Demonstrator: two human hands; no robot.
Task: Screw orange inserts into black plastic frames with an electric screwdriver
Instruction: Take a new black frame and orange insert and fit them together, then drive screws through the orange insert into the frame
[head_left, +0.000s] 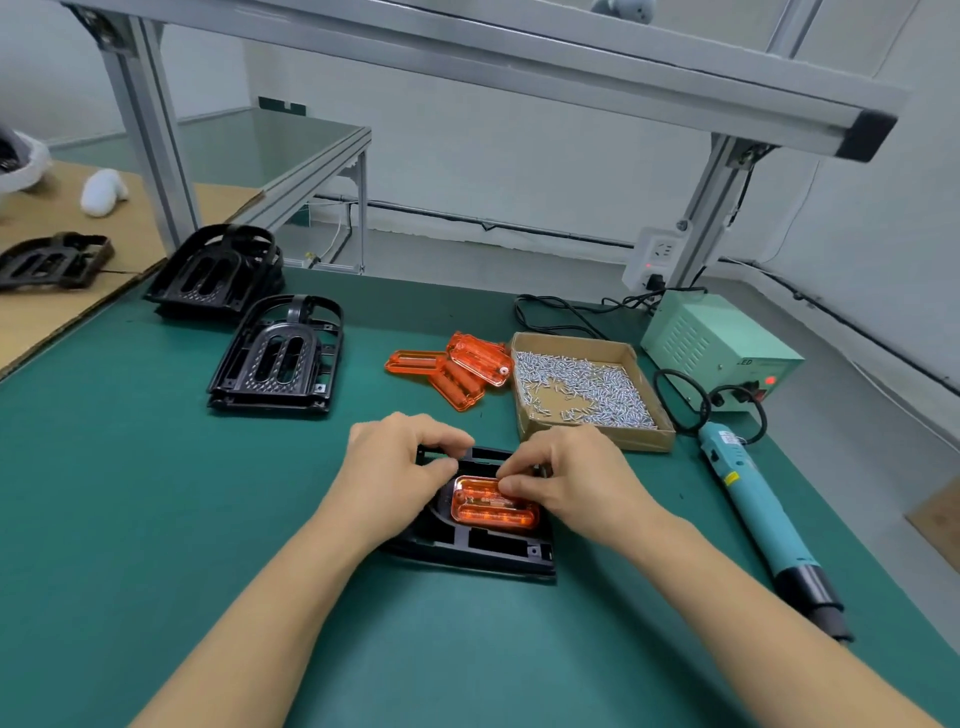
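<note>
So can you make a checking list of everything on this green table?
Surface: green mat, bare near the front edge.
Job's things: orange insert sits in black frame; spare inserts; frame stacks; box of screws; electric screwdriver lying unused.
Clutter: cardboard sheet with another frame.
Grippers: left hand and right hand both touch the insert.
Cables: black cords to power box.
Surroundings: aluminium rack, wall socket.
</note>
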